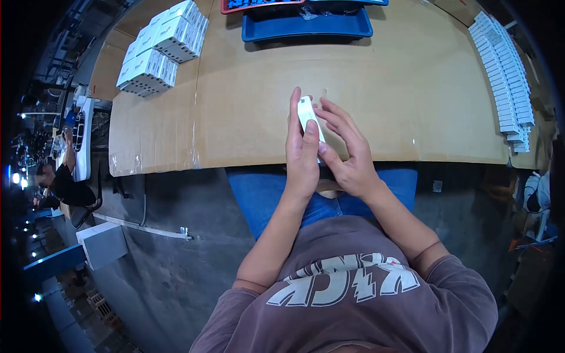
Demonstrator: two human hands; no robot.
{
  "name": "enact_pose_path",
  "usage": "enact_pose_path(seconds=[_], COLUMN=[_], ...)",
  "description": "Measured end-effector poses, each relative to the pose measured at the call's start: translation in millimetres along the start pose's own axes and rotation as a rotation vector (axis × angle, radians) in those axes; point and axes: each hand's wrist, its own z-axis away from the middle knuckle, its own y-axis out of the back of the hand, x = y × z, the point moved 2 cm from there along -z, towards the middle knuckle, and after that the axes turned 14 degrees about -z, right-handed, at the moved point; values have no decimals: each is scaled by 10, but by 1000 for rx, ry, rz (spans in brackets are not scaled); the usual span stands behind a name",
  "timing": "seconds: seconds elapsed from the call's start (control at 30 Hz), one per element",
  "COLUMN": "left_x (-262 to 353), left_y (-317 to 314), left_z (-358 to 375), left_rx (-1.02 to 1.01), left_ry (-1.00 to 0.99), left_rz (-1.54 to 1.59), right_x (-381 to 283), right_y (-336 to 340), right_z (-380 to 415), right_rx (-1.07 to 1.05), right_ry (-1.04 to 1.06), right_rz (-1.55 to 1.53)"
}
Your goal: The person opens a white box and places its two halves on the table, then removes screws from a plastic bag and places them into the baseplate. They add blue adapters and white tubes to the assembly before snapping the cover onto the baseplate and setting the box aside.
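Observation:
A slim white box point(306, 112) with a small dark square code near its far end is held upright-lengthwise above the front edge of the table. My left hand point(303, 150) is closed around its left side, thumb lying along the top face. On the other side, my right hand point(351, 156) has its thumb against the near end of the box and its curved fingers close to the far right side. The right fingertips partly overlap behind the box, so their exact contact is hidden.
Stacked white boxes point(168, 35) stand at the table's back left. Long rows of white boxes point(500, 76) line the right side. A blue tray point(306, 26) and a red tray point(259, 5) sit at the back. Another person point(73, 182) sits at a table far left.

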Motion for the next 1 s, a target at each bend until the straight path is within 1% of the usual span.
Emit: enact_pose_path(seconds=[0.03, 0.13, 0.2, 0.3, 0.43, 0.73, 0.83, 0.93, 0.97, 1.0], left_x=[3, 12, 33, 9, 73, 58, 80, 104, 103, 116], left_y=[-17, -45, -40, -41, -76, -47, -48, -27, -18, -10], left_z=[6, 32, 28, 41, 73, 125, 90, 55, 55, 48], left_rx=[7, 18, 15, 22, 36, 22, 25, 23, 15, 7], left_ry=[-8, -10, 1, -76, -84, -88, -103, -108, -108, -111], left_rz=[19, 63, 76, 151, 94, 135, 159, 176, 170, 164], right_x=[13, -1, -37, -56, -85, -99, -113, -48, 78, 140], right_y=[-58, -81, -81, -87, -82, -79, -86, -9, -42, -48], right_z=[26, 62, 57, 60, 79, 105, 71, 17, 45, 47], right_rx=[14, -29, -39, -35, -38, -34, -30, -15, 114, 152], right_ry=[-54, 75, 111, 177, 243, 242, 212, 94, 1, -151], right_rz=[-206, -34, 25, 80, 129, 58, -26, -289, -512, -581])
